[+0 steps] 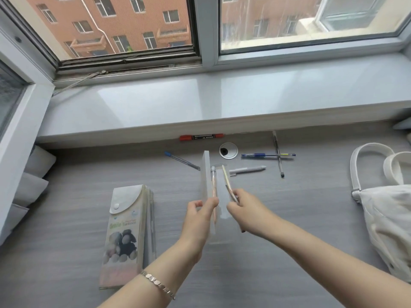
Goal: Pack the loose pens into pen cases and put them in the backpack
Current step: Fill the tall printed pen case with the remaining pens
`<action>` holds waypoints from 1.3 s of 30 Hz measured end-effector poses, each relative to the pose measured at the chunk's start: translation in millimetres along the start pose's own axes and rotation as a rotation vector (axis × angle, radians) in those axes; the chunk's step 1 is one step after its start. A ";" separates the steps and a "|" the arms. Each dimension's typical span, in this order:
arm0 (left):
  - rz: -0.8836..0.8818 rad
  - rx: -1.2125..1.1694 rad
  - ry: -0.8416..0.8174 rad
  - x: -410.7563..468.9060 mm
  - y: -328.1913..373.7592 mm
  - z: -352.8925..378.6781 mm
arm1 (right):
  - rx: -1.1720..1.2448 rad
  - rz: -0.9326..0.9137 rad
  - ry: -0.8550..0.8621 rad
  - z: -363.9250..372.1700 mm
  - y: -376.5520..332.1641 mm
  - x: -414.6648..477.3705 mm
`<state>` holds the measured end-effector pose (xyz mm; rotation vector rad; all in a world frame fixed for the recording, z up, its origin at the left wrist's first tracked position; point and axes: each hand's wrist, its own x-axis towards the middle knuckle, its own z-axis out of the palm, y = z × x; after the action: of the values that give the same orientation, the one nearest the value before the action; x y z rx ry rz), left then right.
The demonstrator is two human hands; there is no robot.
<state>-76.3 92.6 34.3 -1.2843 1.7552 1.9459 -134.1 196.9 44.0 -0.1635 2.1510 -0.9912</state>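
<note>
My left hand [199,215] grips a translucent white pen case [206,174], held on edge above the desk with one pen [214,187] inside it. My right hand [242,210] pinches a cream pen [228,183], its far end at the case's open side. Loose pens lie behind: a blue-capped pen [181,160], a white pen [248,169], a blue gel pen [266,155], a clear black pen [278,154] and a red marker [201,136]. A second case [124,232] printed with sheep lies flat at the left, snapped closed. The white canvas backpack [387,210] sits at the right.
A grey desk [289,218] runs up to a white window sill [200,101]. A round cable grommet [228,150] sits in the desk behind the case. Grey cushions [33,174] are stacked at the far left.
</note>
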 end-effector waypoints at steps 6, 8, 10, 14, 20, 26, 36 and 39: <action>0.046 -0.098 -0.026 -9.8 -0.7 6.7 | -0.208 -0.088 0.050 19.3 -13.6 -3.0; 0.050 -0.105 -0.018 -8.1 0.7 5.7 | -0.261 -0.145 0.125 10.8 -14.0 1.0; 0.056 -0.100 -0.006 -4.4 1.9 3.4 | -0.299 -0.190 0.265 -9.2 -9.4 19.4; 0.048 -0.095 -0.005 1.1 7.8 0.7 | -0.505 -0.162 0.493 -66.4 13.6 81.9; 0.038 -0.107 -0.018 7.4 15.2 1.1 | -0.996 -0.078 0.388 -104.8 42.8 137.0; 0.034 -0.121 0.017 17.6 19.9 1.1 | -0.982 -0.063 0.389 -106.5 52.6 141.1; -0.001 -0.100 0.018 20.0 16.3 -3.1 | -0.332 0.401 0.520 -100.9 64.5 123.6; -0.002 -0.098 0.023 20.0 12.6 -4.4 | -0.270 0.285 0.459 -92.4 46.2 107.0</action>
<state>-94.6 77.8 29.2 -1.3439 1.6880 2.0471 -264.4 242.1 -11.5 0.2628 2.6289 -0.6107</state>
